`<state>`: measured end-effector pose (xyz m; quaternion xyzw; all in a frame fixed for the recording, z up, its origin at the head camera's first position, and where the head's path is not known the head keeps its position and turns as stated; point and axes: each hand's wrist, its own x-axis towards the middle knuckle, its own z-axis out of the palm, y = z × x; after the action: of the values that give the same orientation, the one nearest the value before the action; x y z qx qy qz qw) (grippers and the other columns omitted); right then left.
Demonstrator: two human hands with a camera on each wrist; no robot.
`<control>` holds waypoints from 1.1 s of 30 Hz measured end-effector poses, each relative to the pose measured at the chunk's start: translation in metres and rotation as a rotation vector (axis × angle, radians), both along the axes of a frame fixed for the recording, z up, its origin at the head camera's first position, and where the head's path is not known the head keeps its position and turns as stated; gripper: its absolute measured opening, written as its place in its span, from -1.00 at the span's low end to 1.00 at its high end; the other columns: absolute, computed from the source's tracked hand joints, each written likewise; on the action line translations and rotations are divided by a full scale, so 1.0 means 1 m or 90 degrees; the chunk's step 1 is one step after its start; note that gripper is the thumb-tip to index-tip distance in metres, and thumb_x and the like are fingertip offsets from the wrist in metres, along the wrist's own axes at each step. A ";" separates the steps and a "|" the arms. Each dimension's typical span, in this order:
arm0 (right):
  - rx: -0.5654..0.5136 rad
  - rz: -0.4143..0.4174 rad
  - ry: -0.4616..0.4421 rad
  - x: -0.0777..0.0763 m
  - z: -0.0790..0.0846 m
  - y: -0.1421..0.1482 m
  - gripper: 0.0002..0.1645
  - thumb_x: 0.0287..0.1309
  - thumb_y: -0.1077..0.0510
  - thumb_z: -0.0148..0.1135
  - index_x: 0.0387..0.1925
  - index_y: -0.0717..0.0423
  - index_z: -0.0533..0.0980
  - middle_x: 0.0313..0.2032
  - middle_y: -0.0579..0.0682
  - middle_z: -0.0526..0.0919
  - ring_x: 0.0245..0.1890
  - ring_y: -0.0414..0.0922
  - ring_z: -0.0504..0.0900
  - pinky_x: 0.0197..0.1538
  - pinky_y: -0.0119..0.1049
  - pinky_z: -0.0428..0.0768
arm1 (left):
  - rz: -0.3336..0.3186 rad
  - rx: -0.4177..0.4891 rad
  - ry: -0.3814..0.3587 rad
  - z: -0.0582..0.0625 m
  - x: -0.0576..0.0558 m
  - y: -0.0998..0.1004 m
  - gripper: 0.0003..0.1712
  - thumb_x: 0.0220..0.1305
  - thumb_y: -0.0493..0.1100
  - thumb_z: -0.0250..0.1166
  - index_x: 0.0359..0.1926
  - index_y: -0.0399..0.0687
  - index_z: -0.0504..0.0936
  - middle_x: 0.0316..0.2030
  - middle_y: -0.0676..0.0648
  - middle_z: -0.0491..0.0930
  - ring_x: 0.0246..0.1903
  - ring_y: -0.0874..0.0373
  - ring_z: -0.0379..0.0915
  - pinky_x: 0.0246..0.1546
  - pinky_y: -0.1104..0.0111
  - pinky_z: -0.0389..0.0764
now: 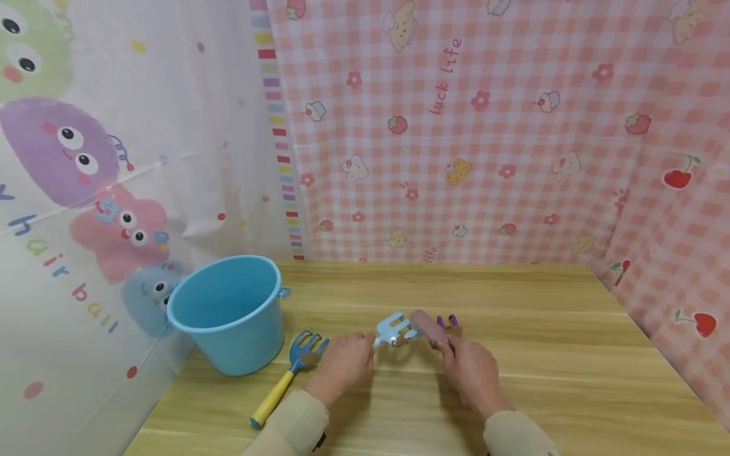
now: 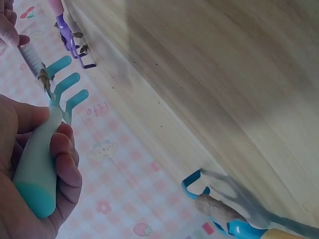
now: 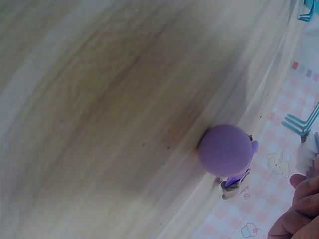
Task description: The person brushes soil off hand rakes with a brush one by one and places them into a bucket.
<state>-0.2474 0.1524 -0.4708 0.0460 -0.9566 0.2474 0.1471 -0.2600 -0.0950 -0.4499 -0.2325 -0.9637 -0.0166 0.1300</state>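
Observation:
My left hand [image 1: 344, 362] grips the pale handle [image 2: 39, 162] of a small light-blue garden rake [image 1: 393, 327], its tines raised above the table. With my right hand [image 1: 472, 375] I hold a brush with a mauve back [image 1: 426, 324]. Its whitish bristles [image 2: 31, 57] are right at the rake's tines, where a brown clump [image 2: 44, 78] shows. Under my right hand lies a purple rake [image 2: 64, 31], brown bits on its tines and its rounded handle end [image 3: 225, 150] toward me. Left of my left hand is a blue rake [image 1: 296, 358] with a yellow handle, a brown clump [image 2: 215, 206] among its tines.
A light-blue bucket [image 1: 242, 342] stands at the table's left side, its mouth tilted toward me. Small dark specks dot the wooden table [image 1: 570, 354]. A pink checked cloth [image 1: 433, 145] hangs behind and right, a white printed sheet [image 1: 188, 126] on the left.

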 end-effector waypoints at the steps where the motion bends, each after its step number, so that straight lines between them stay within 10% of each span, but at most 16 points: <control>1: 0.006 -0.007 -0.005 0.000 0.000 0.001 -0.72 0.36 0.02 0.18 -0.11 0.10 0.66 -0.37 0.12 0.71 -0.39 0.12 0.67 -0.42 0.00 0.55 | 0.002 -0.001 0.005 -0.001 0.000 -0.001 -0.91 0.24 -0.15 0.27 -0.32 -0.06 0.55 -0.57 0.03 0.46 -0.63 0.14 0.38 -0.62 0.29 0.41; 7: -0.004 -0.025 -0.007 -0.003 0.002 0.000 -0.68 0.36 0.04 0.18 -0.04 0.16 0.64 -0.36 0.12 0.70 -0.41 0.09 0.65 -0.41 0.00 0.55 | 0.005 0.003 0.000 -0.003 -0.002 -0.002 -0.93 0.20 -0.17 0.28 -0.34 -0.04 0.55 -0.58 0.03 0.46 -0.64 0.14 0.39 -0.64 0.30 0.40; 14: -0.037 0.008 0.019 -0.005 -0.001 -0.013 -0.73 0.36 0.05 0.19 -0.48 0.02 0.49 -0.63 -0.07 0.46 -0.62 -0.07 0.41 -0.57 -0.18 0.34 | -0.008 0.024 -0.026 -0.004 0.000 0.002 -0.93 0.24 -0.16 0.26 -0.32 -0.04 0.55 -0.56 0.04 0.45 -0.63 0.17 0.36 -0.65 0.32 0.39; 26: -0.001 -0.017 0.005 0.000 0.000 -0.002 -0.68 0.35 0.07 0.19 -0.04 0.20 0.64 -0.44 0.07 0.68 -0.56 -0.06 0.53 -0.52 -0.15 0.45 | 0.019 0.015 0.007 -0.002 -0.003 -0.004 -0.93 0.22 -0.18 0.25 -0.37 -0.05 0.54 -0.58 0.02 0.46 -0.64 0.13 0.40 -0.64 0.28 0.41; 33: 0.003 0.083 0.106 0.001 0.000 -0.015 -0.83 0.27 0.09 0.29 -0.34 0.10 0.67 -0.55 0.00 0.66 -0.54 0.07 0.64 -0.49 -0.03 0.54 | -0.001 0.000 -0.014 -0.003 -0.003 0.000 -0.91 0.19 -0.16 0.29 -0.37 -0.04 0.54 -0.58 0.04 0.44 -0.63 0.16 0.35 -0.62 0.31 0.40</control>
<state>-0.2469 0.1370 -0.4709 0.1286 -0.9367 0.2493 0.2094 -0.2629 -0.0954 -0.4528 -0.2333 -0.9649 -0.0190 0.1193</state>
